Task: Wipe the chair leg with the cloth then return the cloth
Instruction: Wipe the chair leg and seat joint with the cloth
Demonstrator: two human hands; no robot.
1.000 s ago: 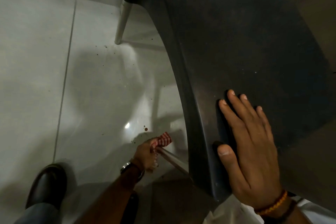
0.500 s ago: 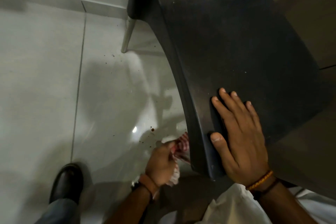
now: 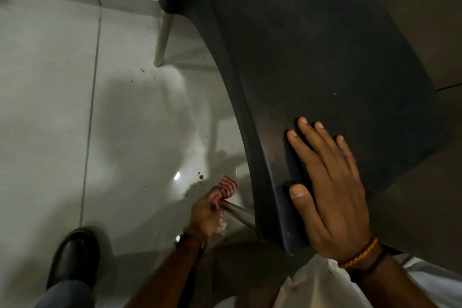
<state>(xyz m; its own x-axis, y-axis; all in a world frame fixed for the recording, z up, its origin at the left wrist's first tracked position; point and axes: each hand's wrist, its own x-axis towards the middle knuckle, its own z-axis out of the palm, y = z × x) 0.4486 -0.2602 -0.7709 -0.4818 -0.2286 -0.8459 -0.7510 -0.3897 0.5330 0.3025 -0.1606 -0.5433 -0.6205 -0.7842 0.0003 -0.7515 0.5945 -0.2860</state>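
Black shoe [image 3: 75, 255], orange braided wristband [image 3: 360, 255]

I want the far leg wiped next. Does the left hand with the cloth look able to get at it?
Probably yes: open floor lies between the left hand, holding the cloth, and the far leg, though it looks a long stretch.

No legible text or labels anywhere

The cloth [image 3: 226, 189] is red-and-white striped. The chair seat [image 3: 312, 62] is dark grey, near black, with pale specks; the leg [image 3: 237, 212] shows dull metal grey. The floor [image 3: 50, 107] is pale grey tile with darker grout lines and small brown spots. The shoe [image 3: 75, 255] is glossy black, the trouser [image 3: 67, 295] blue-grey. The right wrist wears an orange-and-yellow braided band [image 3: 360, 254]
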